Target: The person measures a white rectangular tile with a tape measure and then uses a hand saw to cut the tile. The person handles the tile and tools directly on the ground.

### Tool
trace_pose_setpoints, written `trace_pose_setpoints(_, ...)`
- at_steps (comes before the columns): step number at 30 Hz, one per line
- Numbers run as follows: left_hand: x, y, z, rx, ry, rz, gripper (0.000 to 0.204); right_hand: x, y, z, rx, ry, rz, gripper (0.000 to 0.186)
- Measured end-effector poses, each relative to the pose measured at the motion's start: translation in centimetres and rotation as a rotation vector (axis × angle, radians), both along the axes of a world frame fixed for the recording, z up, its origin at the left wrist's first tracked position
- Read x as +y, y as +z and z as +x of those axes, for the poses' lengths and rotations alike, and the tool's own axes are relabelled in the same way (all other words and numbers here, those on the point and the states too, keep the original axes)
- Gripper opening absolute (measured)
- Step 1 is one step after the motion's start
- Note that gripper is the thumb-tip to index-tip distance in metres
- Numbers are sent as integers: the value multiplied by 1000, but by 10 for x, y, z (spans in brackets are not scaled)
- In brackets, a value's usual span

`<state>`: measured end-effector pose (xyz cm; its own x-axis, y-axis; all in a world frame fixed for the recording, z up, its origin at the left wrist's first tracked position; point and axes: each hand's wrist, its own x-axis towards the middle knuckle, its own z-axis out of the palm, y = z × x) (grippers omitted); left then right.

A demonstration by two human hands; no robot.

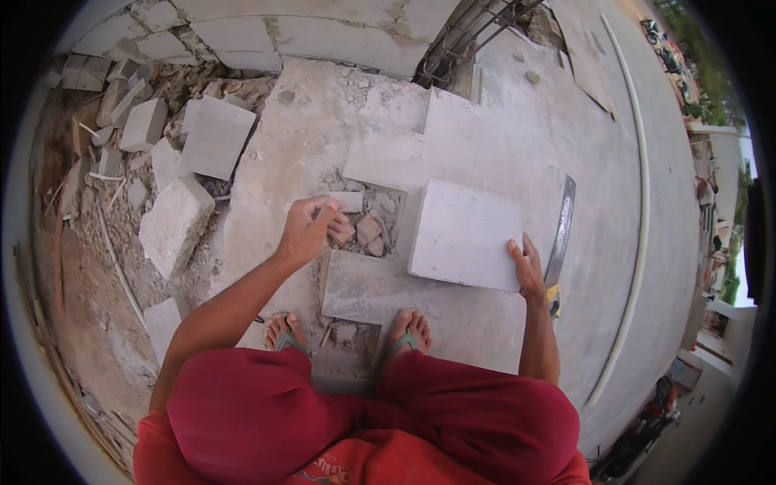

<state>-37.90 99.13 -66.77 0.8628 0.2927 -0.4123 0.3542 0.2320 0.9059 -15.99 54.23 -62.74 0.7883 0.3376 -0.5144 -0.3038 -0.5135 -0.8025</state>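
Touching pale block (465,234), lettering (330,470) on red shirt (428,462)

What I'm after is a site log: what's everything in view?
Block: one, white, right of centre
Saw: one, grey and yellow, beside block
Long pipe: one, whitish, right
Floor: one, grey, beneath
Rubble: many, whitish, left
Bricks: several, reddish, in gap
Wall: one, whitish, top
Rebar: several, dark, top
Motorbikes: several, mixed, right rim
Plants: many, green, right rim
Trousers: one, maroon, bottom
Feet: two, green sandals, below centre
Left hand: one, at gap
Right hand: one, on block
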Motion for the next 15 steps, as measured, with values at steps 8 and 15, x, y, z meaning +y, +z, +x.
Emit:
trace_pose_setpoints(8, 61, -8, -186, 491, -444, 1109, 71, 15, -6, 20, -123, 57, -100, 59)
trace_pose_setpoints(15, 38, -26, -235, 472, -503, 1059, 94, 58, -25, 0, -763, -120, -324, 39)
